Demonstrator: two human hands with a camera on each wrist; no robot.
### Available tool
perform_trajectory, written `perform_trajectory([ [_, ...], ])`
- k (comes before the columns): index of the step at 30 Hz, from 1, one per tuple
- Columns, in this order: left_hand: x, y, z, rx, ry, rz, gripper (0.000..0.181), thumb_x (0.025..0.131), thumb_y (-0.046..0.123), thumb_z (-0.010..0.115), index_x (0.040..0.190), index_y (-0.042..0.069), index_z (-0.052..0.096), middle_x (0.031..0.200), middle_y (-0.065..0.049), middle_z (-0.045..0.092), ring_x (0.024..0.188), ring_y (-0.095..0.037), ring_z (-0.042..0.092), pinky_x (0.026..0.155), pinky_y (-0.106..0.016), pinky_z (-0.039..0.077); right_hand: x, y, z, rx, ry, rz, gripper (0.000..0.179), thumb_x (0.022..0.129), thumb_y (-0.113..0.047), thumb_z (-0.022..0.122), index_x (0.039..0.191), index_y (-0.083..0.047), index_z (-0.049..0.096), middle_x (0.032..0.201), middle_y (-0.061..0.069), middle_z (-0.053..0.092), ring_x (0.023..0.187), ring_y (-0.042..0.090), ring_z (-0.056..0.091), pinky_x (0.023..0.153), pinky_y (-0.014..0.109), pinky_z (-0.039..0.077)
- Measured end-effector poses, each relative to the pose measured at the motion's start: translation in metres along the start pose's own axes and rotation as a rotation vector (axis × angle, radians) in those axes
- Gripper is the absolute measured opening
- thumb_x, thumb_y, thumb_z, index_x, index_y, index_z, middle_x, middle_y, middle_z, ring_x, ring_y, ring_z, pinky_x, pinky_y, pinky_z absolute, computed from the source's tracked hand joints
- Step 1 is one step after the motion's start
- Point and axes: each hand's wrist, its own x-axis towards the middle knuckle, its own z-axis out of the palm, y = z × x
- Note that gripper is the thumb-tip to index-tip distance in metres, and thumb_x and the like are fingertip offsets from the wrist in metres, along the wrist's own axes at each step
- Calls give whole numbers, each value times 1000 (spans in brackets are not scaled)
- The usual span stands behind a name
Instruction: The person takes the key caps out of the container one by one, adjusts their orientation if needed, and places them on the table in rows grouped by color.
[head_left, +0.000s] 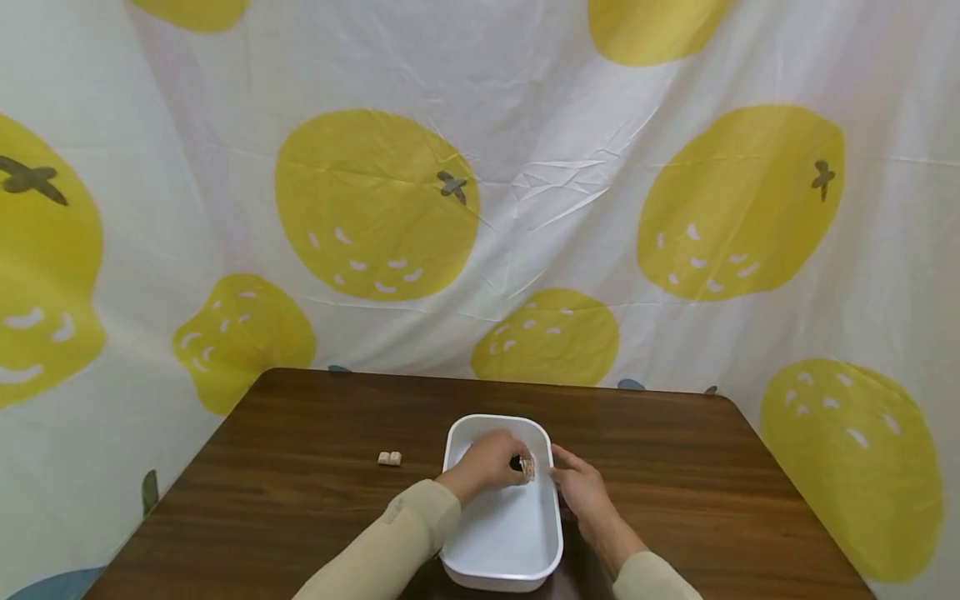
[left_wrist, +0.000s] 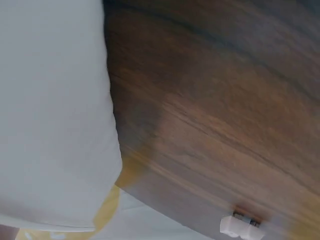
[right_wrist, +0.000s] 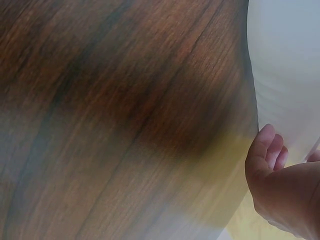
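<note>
A white fabric backdrop printed with yellow lemons [head_left: 555,208] hangs beyond a dark brown wood-grain table [head_left: 315,500], which bears a white, rectangular, round-cornered tray [head_left: 504,537]. Inside the tray, near its right wall, the left hand [head_left: 493,460] pinches a small beige piece with darker markings [head_left: 528,468], while the right hand [head_left: 588,492] rests loosely bent fingers against that wall's outside; left of the tray, two small cream-coloured blocks [head_left: 389,458] lie side by side.

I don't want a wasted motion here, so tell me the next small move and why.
Probably lower the small cream patterned block onto the floor of the white, rounded-rectangular tray and loosen the fingers: the left hand already pinches it within the tray's outline, and the right hand is at the tray's side, seemingly ready to steady it.
</note>
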Motion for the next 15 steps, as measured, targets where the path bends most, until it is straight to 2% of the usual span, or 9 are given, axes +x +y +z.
perform_trajectory([
  [3, -1, -1, 1, 116, -22, 4, 29, 73, 22, 85, 100, 15, 77, 80, 1, 60, 75, -11, 51, 73, -25, 43, -1, -1, 0, -1, -3, -4, 48, 97, -10, 51, 144, -1, 48, 109, 23, 68, 89, 27, 68, 62, 36, 51],
  [7, -4, -2, 2, 196, -7, 41, 27, 70, 25, 86, 96, 22, 79, 79, 3, 50, 76, -12, 45, 71, -25, 39, -1, -1, 0, -1, -3, -3, 48, 97, -9, 50, 144, -1, 48, 112, 25, 67, 90, 29, 69, 63, 36, 51],
  [11, -7, -3, 4, 221, 40, 75, 20, 70, 28, 85, 89, 24, 78, 83, 3, 50, 81, -13, 45, 74, -26, 40, -1, -1, 0, 0, -4, -2, 48, 97, -9, 51, 144, -1, 48, 111, 24, 67, 89, 28, 69, 64, 37, 52],
  [15, -7, -1, 5, 271, 53, 73, 25, 74, 34, 84, 95, 24, 78, 90, 0, 54, 87, -15, 48, 78, -28, 42, -1, 0, 0, 9, 1, -9, 48, 96, -9, 51, 144, -1, 48, 110, 23, 67, 88, 26, 68, 63, 37, 52],
])
